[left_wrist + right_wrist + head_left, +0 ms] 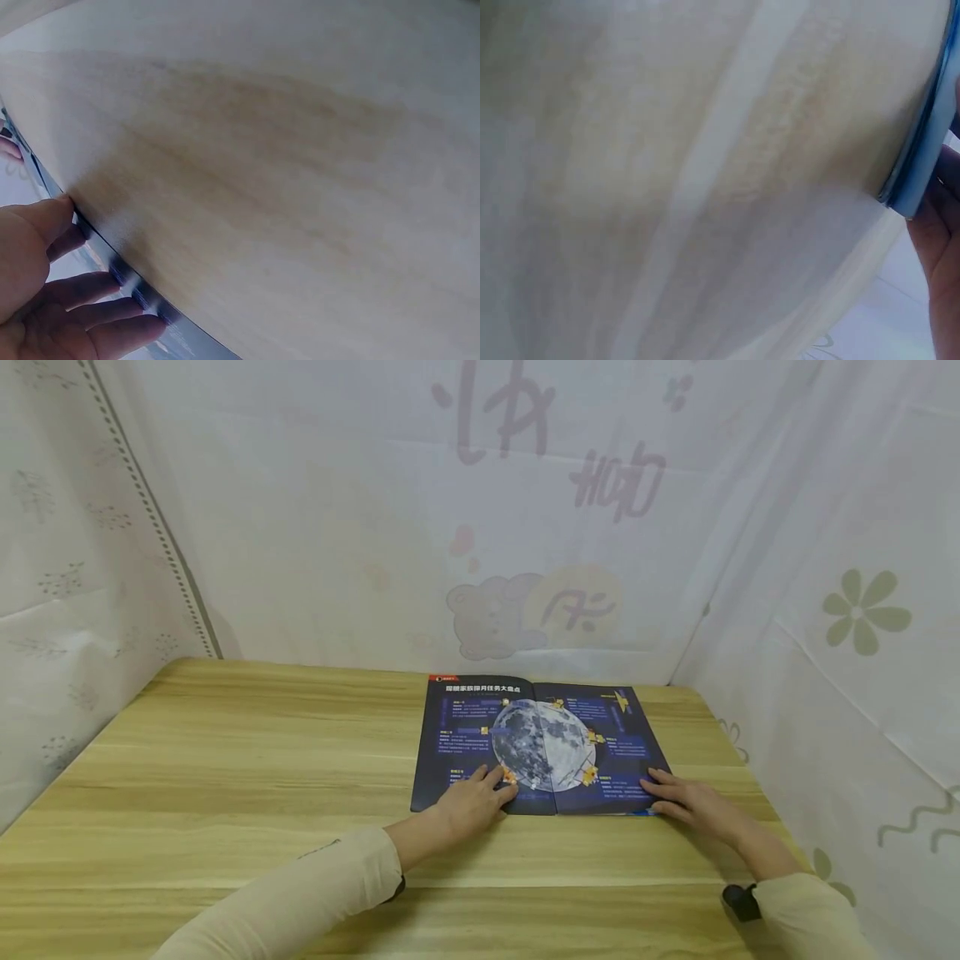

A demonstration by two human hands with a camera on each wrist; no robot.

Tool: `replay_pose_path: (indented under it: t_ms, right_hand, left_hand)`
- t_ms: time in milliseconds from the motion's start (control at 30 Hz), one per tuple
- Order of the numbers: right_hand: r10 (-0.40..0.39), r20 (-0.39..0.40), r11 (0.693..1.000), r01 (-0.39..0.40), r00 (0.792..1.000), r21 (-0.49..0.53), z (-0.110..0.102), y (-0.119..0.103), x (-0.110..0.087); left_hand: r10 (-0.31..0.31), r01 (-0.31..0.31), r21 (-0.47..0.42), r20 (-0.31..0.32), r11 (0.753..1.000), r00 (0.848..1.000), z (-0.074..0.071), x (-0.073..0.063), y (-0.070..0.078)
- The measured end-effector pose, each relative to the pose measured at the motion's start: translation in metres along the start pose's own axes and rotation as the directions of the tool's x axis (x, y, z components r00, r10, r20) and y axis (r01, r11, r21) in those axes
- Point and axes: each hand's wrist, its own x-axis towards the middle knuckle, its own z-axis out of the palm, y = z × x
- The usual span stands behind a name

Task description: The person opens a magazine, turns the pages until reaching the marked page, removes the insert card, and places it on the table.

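An open magazine (461, 735) lies on the wooden table, its dark blue spread showing a large moon (543, 747) across the fold. My left hand (471, 806) rests on the lower part of the left page with its fingers extended. In the left wrist view, the left hand (56, 300) has its thumb by the near edge and the other fingers on the page. At the lower right corner, the fingers of my right hand (693, 806) touch the right page. The right wrist view shows only part of the right hand (941, 217) beside the magazine's corner (911, 195).
The wooden table (247, 752) extends left of the magazine and in front of it. A white printed cloth (337, 527) hangs behind the table's far edge, and more cloth (847, 710) hangs along the right side. Each wrist wears a dark device (741, 902) by its sleeve.
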Motion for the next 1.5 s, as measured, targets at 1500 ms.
replay_pose_path:
  t_ms: [1500]
  right_hand:
    - [-0.421, -0.572, 0.868, 0.129, 0.704, -0.48, 0.001, -0.015, -0.008]
  left_hand:
    - [0.036, -0.034, 0.019, -0.133, 0.999, 0.99, -0.004, 0.05, 0.031]
